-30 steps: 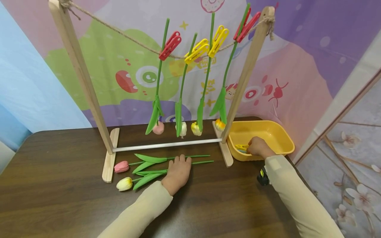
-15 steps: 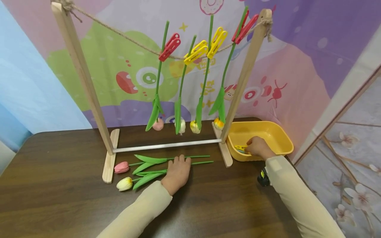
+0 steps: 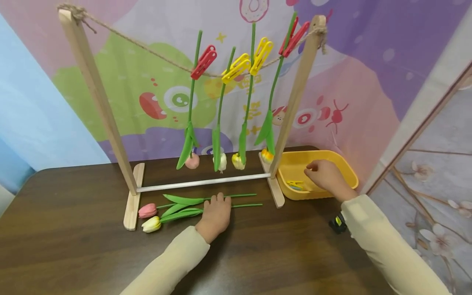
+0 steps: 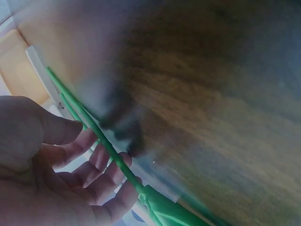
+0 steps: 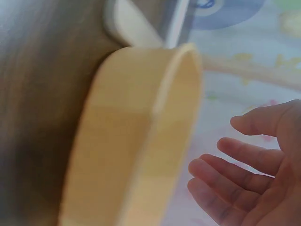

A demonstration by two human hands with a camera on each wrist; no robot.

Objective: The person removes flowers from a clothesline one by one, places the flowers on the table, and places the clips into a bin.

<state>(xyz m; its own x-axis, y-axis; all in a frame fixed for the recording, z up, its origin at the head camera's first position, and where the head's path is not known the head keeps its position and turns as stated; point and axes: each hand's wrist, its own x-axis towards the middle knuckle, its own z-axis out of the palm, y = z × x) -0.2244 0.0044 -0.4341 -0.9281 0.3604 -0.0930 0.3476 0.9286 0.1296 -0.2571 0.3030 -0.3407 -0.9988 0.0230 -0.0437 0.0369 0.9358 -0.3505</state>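
My left hand (image 3: 214, 215) rests over the stems of two artificial tulips lying on the table. One bloom is pink (image 3: 148, 210), the other pale yellow (image 3: 151, 224). In the left wrist view its relaxed fingers (image 4: 106, 174) touch a green stem (image 4: 96, 128), and the thumb stays apart from it. My right hand (image 3: 328, 177) hovers over the yellow tub (image 3: 341, 164). The right wrist view shows its fingers (image 5: 235, 174) loosely spread, with nothing between them. Inside the tub, left of that hand, lie a yellow clothespin (image 3: 295, 184) and something light blue under it.
A wooden frame (image 3: 97, 96) with a twine line (image 3: 147, 48) stands behind the tulips. Red clothespins (image 3: 204, 62) and yellow clothespins (image 3: 236, 69) hold several tulips upside down on it. A white rod (image 3: 203, 182) joins its feet low down. A patterned backdrop hangs close behind.
My right hand has risen from the clothespins and shifted right, leaving the yellow one in the tub. Under my left hand, the pale yellow tulip has come closer to the pink one.
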